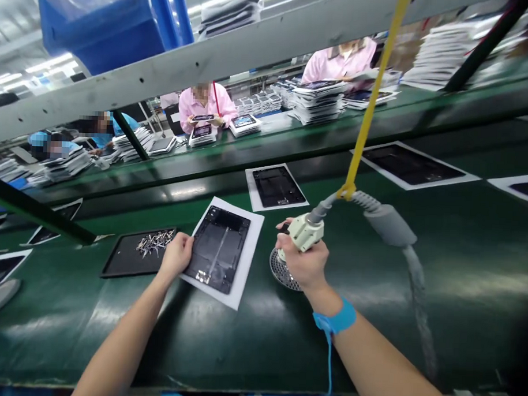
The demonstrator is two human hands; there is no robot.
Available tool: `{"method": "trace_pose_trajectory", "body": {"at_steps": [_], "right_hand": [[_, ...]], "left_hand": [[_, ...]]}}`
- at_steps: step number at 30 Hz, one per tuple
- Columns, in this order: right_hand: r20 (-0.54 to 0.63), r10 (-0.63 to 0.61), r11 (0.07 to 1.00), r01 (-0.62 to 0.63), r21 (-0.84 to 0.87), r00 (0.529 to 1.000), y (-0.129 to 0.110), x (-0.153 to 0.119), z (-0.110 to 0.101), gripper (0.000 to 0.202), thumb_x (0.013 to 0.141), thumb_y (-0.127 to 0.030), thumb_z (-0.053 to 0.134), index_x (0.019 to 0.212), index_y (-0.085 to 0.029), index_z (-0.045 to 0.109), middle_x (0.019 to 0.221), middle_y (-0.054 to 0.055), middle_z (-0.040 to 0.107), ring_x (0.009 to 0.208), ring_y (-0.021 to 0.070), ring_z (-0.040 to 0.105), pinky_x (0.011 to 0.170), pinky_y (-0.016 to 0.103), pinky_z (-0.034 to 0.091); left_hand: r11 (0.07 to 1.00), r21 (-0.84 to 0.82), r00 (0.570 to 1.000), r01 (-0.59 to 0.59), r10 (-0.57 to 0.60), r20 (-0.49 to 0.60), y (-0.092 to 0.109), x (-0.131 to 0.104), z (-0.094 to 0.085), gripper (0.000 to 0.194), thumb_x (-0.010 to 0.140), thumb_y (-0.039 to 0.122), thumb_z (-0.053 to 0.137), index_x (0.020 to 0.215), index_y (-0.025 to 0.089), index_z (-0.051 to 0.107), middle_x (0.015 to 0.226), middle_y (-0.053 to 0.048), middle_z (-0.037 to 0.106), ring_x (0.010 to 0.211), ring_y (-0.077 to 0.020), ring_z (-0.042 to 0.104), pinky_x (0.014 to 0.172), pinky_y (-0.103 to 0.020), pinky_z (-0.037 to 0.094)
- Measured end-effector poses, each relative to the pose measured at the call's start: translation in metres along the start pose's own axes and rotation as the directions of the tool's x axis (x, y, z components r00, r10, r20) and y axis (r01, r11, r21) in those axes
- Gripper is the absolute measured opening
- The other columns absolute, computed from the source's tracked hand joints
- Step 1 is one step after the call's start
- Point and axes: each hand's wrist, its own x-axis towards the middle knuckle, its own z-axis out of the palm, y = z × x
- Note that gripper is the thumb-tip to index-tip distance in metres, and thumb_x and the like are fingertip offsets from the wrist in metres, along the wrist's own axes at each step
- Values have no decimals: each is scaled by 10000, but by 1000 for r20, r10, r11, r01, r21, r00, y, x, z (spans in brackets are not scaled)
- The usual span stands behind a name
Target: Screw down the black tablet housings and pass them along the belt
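My left hand (179, 254) is closed on the left edge of a black tablet housing (216, 251) that lies on a white sheet. The housing is tilted, its inside facing up, with a pale strip along the middle. My right hand (305, 260) is wrapped round a cream corded electric screwdriver (307, 229), held upright. Its tip is hidden behind the hand. Just below sits a round perforated metal disc (283, 272), partly covered by the hand. Beside my left hand, a black tray (125, 259) holds a heap of small metal parts (155, 241).
A yellow strap (374, 98) holds up the screwdriver's thick grey cable (386, 224). More housings on white sheets lie on the green bench, one (278, 187) behind the held one, another (416, 164) at right. A green post (38, 209) slants at left. People work beyond a crossbar.
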Motion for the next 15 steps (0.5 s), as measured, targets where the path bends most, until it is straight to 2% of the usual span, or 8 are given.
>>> {"method": "trace_pose_trajectory", "body": {"at_steps": [2,4,8,10,13,15], "right_hand": [[12,-8,1000,8,-6,1000,-1,0,-1,239,852,-366,764,1022,-209,700,910,60,770,731,200,733,714,362,625],[28,-10,1000,10,-22,1000,-2,0,-1,228,862,-369,756,1020,-215,699,913,60,770,770,210,744,738,367,626],[37,-33,997,35,-65,999,-1,1,0,203,870,-374,747,997,-222,702,890,55,769,789,219,748,765,371,625],[44,-60,995,64,-75,997,0,2,1,209,870,-376,745,1006,-223,703,892,55,773,802,223,750,776,368,624],[44,-78,993,82,-81,996,0,1,3,221,868,-380,745,1022,-225,710,902,57,783,822,228,758,786,359,628],[38,-58,995,61,-76,998,-2,0,4,225,865,-380,747,1028,-228,716,897,58,789,813,230,761,774,352,630]], "left_hand": [[993,-97,991,66,-76,-106,-1,40,-3,224,941,381,515,878,199,630,867,-85,746,856,-255,713,779,-325,529],[979,-134,964,155,-180,-197,1,79,-5,231,919,368,529,872,179,654,870,-92,747,885,-262,711,796,-328,539],[960,-115,926,257,-278,-256,9,140,-8,278,930,280,463,885,126,691,858,-131,739,880,-282,716,797,-355,550],[955,-85,915,283,-296,-276,12,159,-11,300,930,250,453,980,88,700,951,-185,743,930,-317,716,819,-398,556],[960,-18,909,278,-269,-318,25,171,-6,378,911,275,530,1192,63,666,1235,-281,676,1169,-401,646,948,-492,526],[987,94,963,131,-105,-247,44,170,8,399,919,301,549,1239,91,663,1316,-275,643,1261,-412,590,1029,-519,487]]}}
